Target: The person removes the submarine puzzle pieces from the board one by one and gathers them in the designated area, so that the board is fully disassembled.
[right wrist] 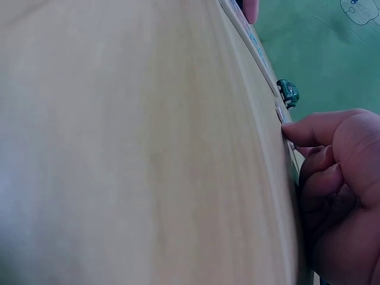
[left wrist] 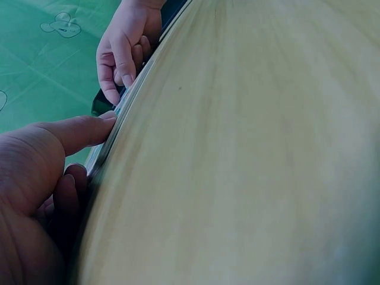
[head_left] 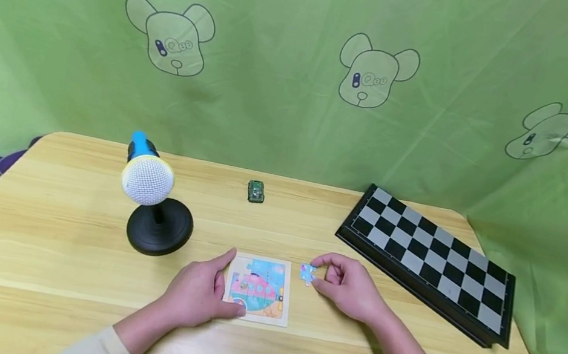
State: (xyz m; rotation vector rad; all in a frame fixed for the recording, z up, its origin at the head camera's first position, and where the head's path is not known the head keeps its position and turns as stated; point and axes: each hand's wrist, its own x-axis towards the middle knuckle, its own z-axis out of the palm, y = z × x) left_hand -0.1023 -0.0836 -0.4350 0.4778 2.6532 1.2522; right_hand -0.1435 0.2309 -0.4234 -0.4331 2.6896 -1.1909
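In the head view a small jigsaw puzzle (head_left: 258, 289) with a pale frame lies on the table, its picture showing a pink submarine-like shape on blue. My left hand (head_left: 197, 292) holds its left side, the index finger along the upper left corner and the thumb over the lower edge. Just right of the frame, my right hand (head_left: 350, 288) pinches a blue puzzle piece (head_left: 307, 273) between thumb and index finger. The right wrist view shows those fingertips low at the table, the other fingers curled in. From the left wrist, the thumb (left wrist: 83, 132) lies over the puzzle's edge.
A toy microphone (head_left: 148, 178) on a round black stand (head_left: 159, 227) is left of the puzzle. Behind it sits a small green toy car (head_left: 256, 191). At the right a black-and-white checkered board (head_left: 429, 257) lies at a slant. A green curtain (head_left: 270, 120) hangs behind the wooden table (head_left: 45, 227).
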